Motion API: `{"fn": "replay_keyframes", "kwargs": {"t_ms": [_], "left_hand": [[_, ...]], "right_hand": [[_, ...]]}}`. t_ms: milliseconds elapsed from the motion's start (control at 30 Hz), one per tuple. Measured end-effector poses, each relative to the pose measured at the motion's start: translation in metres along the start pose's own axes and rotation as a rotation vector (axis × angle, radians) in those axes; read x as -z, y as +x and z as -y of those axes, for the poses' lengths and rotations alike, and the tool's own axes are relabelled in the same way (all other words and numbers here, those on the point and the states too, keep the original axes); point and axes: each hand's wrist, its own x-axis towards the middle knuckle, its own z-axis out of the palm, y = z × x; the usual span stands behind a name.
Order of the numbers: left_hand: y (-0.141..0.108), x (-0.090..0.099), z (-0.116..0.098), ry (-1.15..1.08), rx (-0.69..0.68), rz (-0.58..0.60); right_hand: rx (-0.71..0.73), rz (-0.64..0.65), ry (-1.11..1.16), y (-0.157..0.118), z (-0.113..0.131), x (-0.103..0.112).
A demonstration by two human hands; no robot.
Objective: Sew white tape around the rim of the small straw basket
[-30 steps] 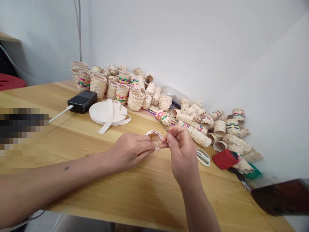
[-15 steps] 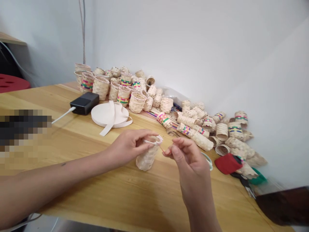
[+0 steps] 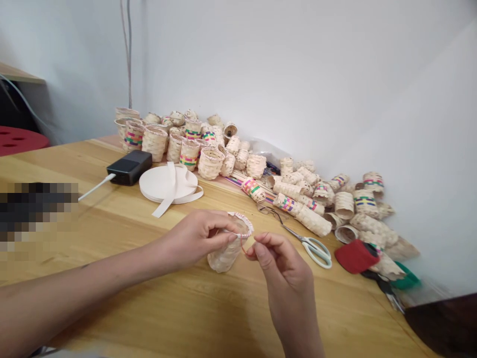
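Your left hand [image 3: 204, 232] pinches the woven basket rim [image 3: 248, 224]; steady it, gently tensioning the red thread [image 3: 242, 246] your right hand [image 3: 286, 273] pinches.

The woven basket [image 3: 224, 255] is cream, its white rim [image 3: 246, 223] striped pinkish red.

Left fingers [image 3: 222, 222] on basket [image 3: 224, 256], right fingers [image 3: 273, 241] pinching thread [image 3: 242, 246]

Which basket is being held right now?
The basket nearest the person, its rim pinched by the left hand; a red thread runs between it and the right hand. The other baskets lie or stand farther back, untouched.
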Motion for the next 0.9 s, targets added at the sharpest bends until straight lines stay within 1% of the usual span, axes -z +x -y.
{"fn": "replay_keyframes", "kwargs": {"t_ms": [67, 167, 233, 333, 433, 533, 600, 667, 733, 800, 833, 900], "left_hand": [[0.0, 0.0, 0.0, -0.001, -0.003, 0.007], [-0.002, -0.001, 0.003, 0.023, -0.018, -0.053], [-0.003, -0.003, 0.005, 0.054, -0.049, -0.09], [-0.003, -0.003, 0.006, 0.091, -0.112, -0.088], [-0.003, -0.003, 0.004, 0.125, -0.15, -0.043], [-0.003, -0.003, 0.003, 0.158, -0.129, -0.031], [-0.004, -0.004, 0.003, 0.174, -0.101, -0.045], [-0.005, -0.006, 0.003, 0.188, -0.085, -0.054], [-0.006, -0.006, 0.005, 0.191, -0.082, -0.06], [-0.006, -0.006, 0.007, 0.177, -0.108, -0.067], [-0.006, -0.006, 0.009, 0.168, -0.13, -0.064], [-0.006, -0.007, 0.011, 0.165, -0.174, -0.058]], "right_hand": [[0.01, 0.008, -0.012, -0.001, -0.001, -0.003], [0.045, 0.019, -0.062, -0.004, -0.004, -0.007], [0.06, 0.026, -0.091, -0.007, -0.006, -0.009], [0.045, 0.004, -0.094, -0.01, -0.008, -0.008], [-0.006, -0.069, -0.029, -0.006, -0.005, -0.004], [-0.034, -0.125, 0.096, 0.004, 0.003, -0.005], [-0.015, -0.123, 0.112, 0.01, 0.01, -0.011], [0.078, -0.099, 0.012, 0.01, 0.015, -0.022], [0.252, -0.057, -0.139, 0.003, 0.014, -0.033], [0.425, -0.022, -0.237, -0.009, 0.006, -0.041], [0.478, -0.017, -0.249, -0.016, 0.0, -0.043], [0.52, -0.044, -0.241, -0.027, -0.012, -0.044]]}}
